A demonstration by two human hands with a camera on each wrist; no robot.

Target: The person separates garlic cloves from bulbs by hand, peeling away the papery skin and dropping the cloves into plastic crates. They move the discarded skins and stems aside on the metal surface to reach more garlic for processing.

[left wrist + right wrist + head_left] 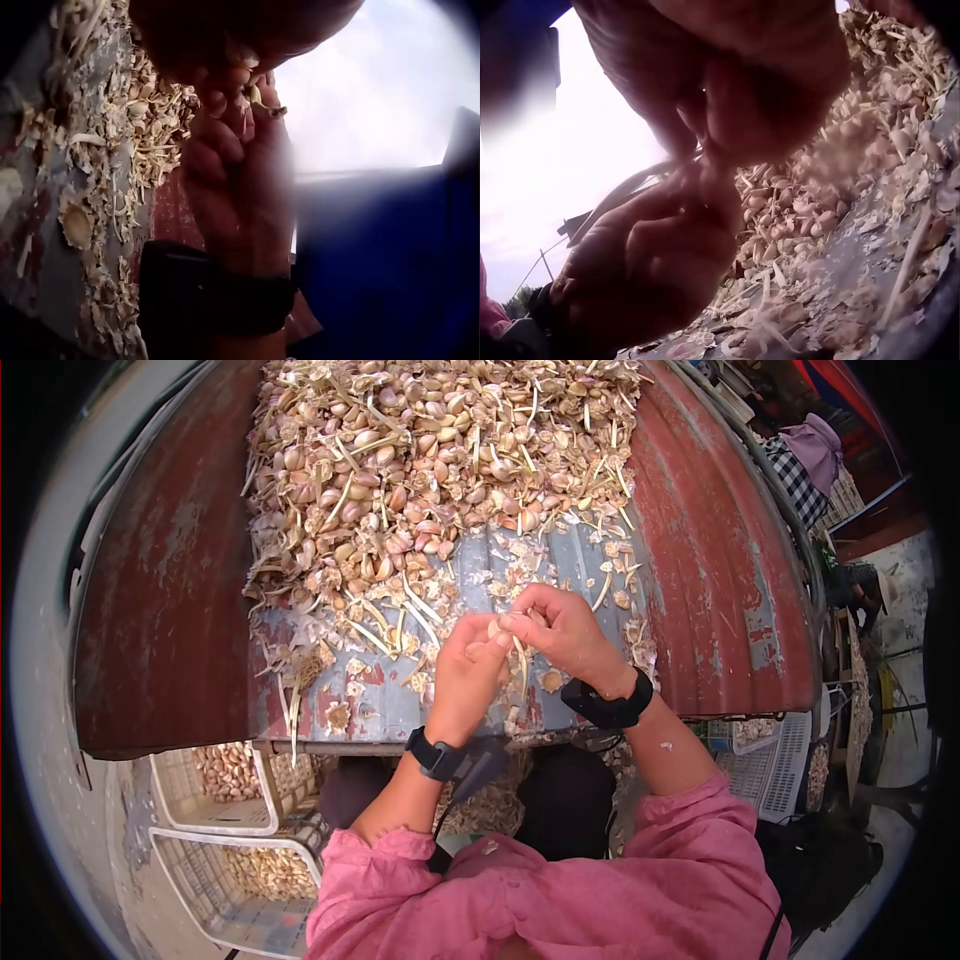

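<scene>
In the head view both hands meet above the near part of the metal sheet. The left hand [468, 675] pinches a pale garlic piece [494, 630] between thumb and fingers. Close against it, the right hand [565, 632] has its fingers curled round garlic, partly hidden by the fingers. A pale stem [522, 663] hangs below the fingertips. In the left wrist view a short stem [264, 106] sticks out between the hands. The right wrist view shows a long stem [619, 196] beside the touching fingertips.
A large heap of garlic cloves [400, 470] covers the far part of the corrugated sheet [710, 560]. Loose skins and stems lie nearer. Crates of cloves [215, 828] stand below at the left, another crate [780, 765] at the right. A person in checked cloth [797, 478] is at the far right.
</scene>
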